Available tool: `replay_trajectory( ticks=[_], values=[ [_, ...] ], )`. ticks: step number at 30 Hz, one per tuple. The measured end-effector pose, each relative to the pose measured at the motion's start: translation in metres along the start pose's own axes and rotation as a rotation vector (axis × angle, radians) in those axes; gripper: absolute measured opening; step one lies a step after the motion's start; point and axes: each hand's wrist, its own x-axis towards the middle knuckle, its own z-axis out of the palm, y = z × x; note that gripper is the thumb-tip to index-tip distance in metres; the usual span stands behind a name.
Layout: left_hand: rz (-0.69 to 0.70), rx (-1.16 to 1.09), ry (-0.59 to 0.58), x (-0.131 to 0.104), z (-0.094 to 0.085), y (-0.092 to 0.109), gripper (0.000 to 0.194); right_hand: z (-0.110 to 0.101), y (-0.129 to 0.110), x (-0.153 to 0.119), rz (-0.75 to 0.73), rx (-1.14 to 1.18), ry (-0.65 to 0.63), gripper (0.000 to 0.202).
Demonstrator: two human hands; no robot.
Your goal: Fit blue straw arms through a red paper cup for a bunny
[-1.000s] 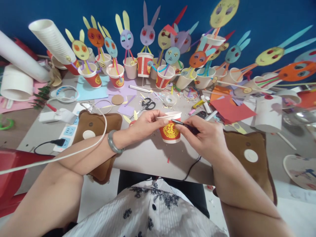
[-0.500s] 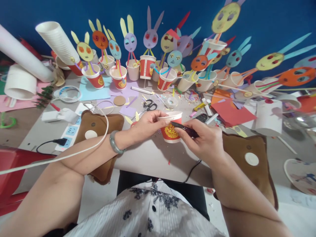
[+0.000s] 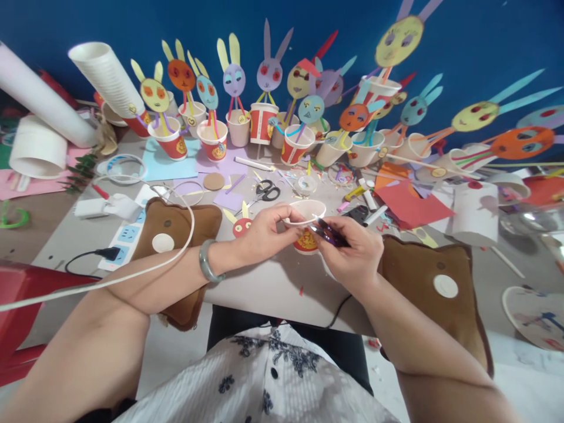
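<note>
My left hand pinches the rim of a red and white paper cup on its left side. The cup's mouth tilts toward me, with its pale inside showing. My right hand is closed around a dark, slim tool, whose tip lies at the cup's right rim; its exact kind is unclear. Left of the cup, a small red rabbit face with yellow ears lies partly behind my left hand.
Rabbit figures in paper cups line the back. Black scissors, a tape roll and red paper lie beyond my hands. Brown pads flank me, and a white cable crosses above my left forearm.
The cup has tipped so that more of its inside shows. My right hand has shifted slightly left and turned the dark tool. More of the small red rabbit face is uncovered.
</note>
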Motion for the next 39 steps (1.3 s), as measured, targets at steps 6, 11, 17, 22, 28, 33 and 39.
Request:
replay_trajectory(
  ticks=[6, 11, 17, 22, 28, 33, 39],
  values=[
    [0.242, 0.297, 0.087, -0.005, 0.001, 0.001, 0.006, 0.004, -0.001, -0.005, 0.014, -0.047, 0.010, 0.005],
    [0.305, 0.325, 0.072, -0.006, 0.000, 0.000, 0.011, 0.003, 0.003, -0.008, -0.013, -0.094, -0.003, 0.006],
    [0.350, 0.316, 0.046, -0.004, -0.001, 0.000, 0.013, 0.002, 0.007, -0.008, -0.174, -0.185, 0.010, 0.015],
    [0.355, 0.351, 0.047, 0.000, -0.003, 0.004, 0.021, 0.002, 0.009, -0.009, -0.279, -0.234, 0.031, 0.027],
    [0.027, 0.119, 0.089, 0.006, -0.009, 0.006, 0.022, -0.016, 0.001, -0.001, -0.145, 0.071, -0.044, 0.010],
    [-0.178, -0.181, 0.050, 0.009, -0.012, 0.006, 0.028, -0.031, 0.003, 0.017, -0.363, 0.415, -0.516, 0.008],
    [-0.221, -0.289, -0.066, 0.012, -0.016, 0.007, 0.032, -0.031, 0.014, 0.021, -0.168, 0.240, -0.451, 0.021]
  ],
)
